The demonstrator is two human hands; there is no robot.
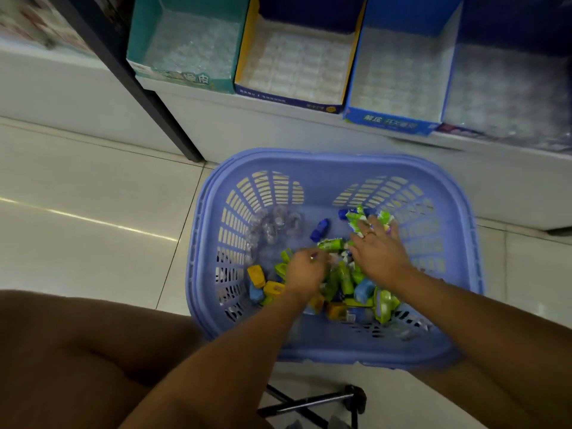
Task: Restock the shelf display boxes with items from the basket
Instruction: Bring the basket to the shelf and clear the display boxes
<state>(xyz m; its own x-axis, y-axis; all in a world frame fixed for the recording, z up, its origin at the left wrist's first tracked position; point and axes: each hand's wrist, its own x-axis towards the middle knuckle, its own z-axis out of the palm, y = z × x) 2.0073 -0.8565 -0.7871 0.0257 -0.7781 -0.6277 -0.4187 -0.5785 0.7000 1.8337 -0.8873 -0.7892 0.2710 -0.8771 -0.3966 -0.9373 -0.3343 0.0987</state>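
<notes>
— Lilac slatted plastic basket (334,161): placed where, and filled with what?

— Set on the pale glossy floor tiles (93,187), just below the white shelf ledge (247,119). Inside, a loose heap: green-and-white wrapped packets (344,277), small yellow blocky pieces (256,275), small blue blocky pieces (364,289), and a cluster of clear plastic capsules (275,226) towards the far left corner.

— Hands?

— Both down in the heap. Left hand (305,270): fingers curled among the packets; grip on any one piece not to be told. Right hand (379,253): fingers spread wide and flat over the green-and-white packets at the far right, a ring on one finger.

— Step in hand, then?

— Judged as picking and sorting stock inside the basket, ahead of any lift to the shelf. Much stock left; task well short of done.

— Next move?

— Probably a firm gather of one kind only, a raise clear of the rim, then a match to the proper box: teal cardboard display box (192,80), yellow-edged dark blue display box (288,99), bright blue display box (390,122), or dark display box at far right (455,129). All four side by side on the ledge, open at the top, lined with pale or clear stock too blurred to name.

— Surroundings?

— Black upright post (148,88) left of the boxes; a bent knee (77,351) at lower left; black tripod legs (312,404) on the tiles beside the basket's near edge.
</notes>
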